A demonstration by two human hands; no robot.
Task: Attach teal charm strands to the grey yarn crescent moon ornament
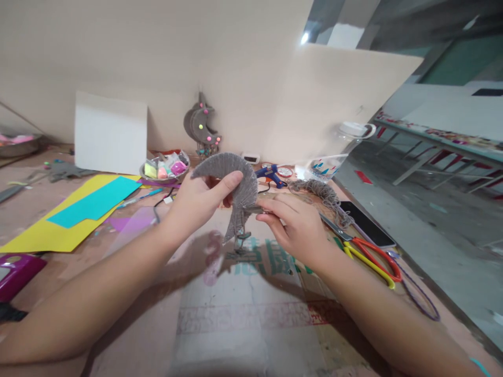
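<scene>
My left hand (pixel 200 199) grips a crescent-shaped piece wrapped in grey yarn (pixel 236 180), thumb laid across its inner side. My right hand (pixel 294 222) is closed in a pinch on the yarn strand at the crescent's right edge. Both hands hover above a flattened cardboard sheet (pixel 243 303) on the table. A loose pile of grey yarn (pixel 318 191) lies just beyond my right hand.
Red-and-yellow scissors (pixel 369 256) and a black phone (pixel 367 225) lie to the right near the table edge. A blue glue gun (pixel 271 175), a bowl of coloured bits (pixel 165 167), yellow and teal paper (pixel 78 209), a finished moon ornament (pixel 202 125) and a plastic jar (pixel 338 149) stand around.
</scene>
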